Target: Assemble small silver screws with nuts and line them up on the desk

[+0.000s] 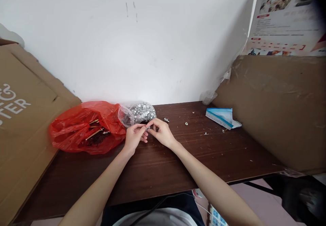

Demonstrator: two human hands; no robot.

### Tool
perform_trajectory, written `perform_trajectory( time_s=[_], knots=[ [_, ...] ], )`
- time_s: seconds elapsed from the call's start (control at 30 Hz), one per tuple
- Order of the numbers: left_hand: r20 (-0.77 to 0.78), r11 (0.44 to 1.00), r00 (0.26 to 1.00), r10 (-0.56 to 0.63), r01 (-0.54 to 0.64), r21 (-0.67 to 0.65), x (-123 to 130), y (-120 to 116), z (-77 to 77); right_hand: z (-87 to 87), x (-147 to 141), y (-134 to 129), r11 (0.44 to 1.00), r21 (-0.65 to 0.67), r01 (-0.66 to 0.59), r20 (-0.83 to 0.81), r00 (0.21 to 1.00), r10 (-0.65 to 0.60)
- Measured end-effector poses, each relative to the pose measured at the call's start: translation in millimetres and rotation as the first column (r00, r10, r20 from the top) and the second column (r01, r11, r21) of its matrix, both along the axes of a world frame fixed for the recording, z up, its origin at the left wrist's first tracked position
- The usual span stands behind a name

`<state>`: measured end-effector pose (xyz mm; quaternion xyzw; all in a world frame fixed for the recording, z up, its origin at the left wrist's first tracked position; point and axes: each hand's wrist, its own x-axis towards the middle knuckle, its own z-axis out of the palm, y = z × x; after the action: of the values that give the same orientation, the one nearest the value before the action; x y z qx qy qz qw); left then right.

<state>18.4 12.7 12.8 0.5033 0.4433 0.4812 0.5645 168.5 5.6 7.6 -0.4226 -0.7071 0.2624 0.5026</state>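
Observation:
My left hand (135,137) and my right hand (162,131) meet above the table, fingertips pinched together. Between them is a small metal piece (147,128), mostly covered by the fingers and too small to name. Just behind the hands lies a clear plastic bag (144,112) full of small silvery metal parts. To the left of my left hand, a red plastic bag (88,127) lies open, with brass-coloured rods and dark small pieces inside. A little metal part (166,120) rests on the table beyond my right hand.
On the dark wooden table (178,165) are a metal ring (186,124), a few small bits and a blue-and-white packet (219,117). A crumpled clear plastic cup (208,97) stands at the back right. Cardboard walls (275,110) flank both sides; a white wall (152,49) closes the back.

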Motion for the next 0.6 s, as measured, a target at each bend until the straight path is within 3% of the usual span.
perform_trajectory(
  time_s=[0.2, 0.4, 0.5, 0.6],
  knots=[
    [0.036, 1.0, 0.999, 0.005, -0.005, -0.016, -1, 0, -0.8, 0.4, -1, -4, 0.998, 0.056, -0.021, 0.089, 0.996, 0.016],
    [0.018, 0.999, 0.999, -0.026, 0.025, 0.047, 0, -1, -1.3, -0.4, -5, -5, 0.997, -0.077, 0.0, -0.036, 0.999, -0.003],
    [-0.017, 0.987, 1.0, -0.022, 0.025, 0.159, 0, -1, -7.1, -2.5, -4, -3, 0.987, -0.155, 0.051, -0.027, 0.998, -0.056],
    [-0.076, 0.965, 0.997, 0.014, 0.007, 0.261, 0, 0, -11.9, -5.9, -3, 0, 0.968, -0.249, -0.01, -0.01, 1.0, 0.007]
  ],
)
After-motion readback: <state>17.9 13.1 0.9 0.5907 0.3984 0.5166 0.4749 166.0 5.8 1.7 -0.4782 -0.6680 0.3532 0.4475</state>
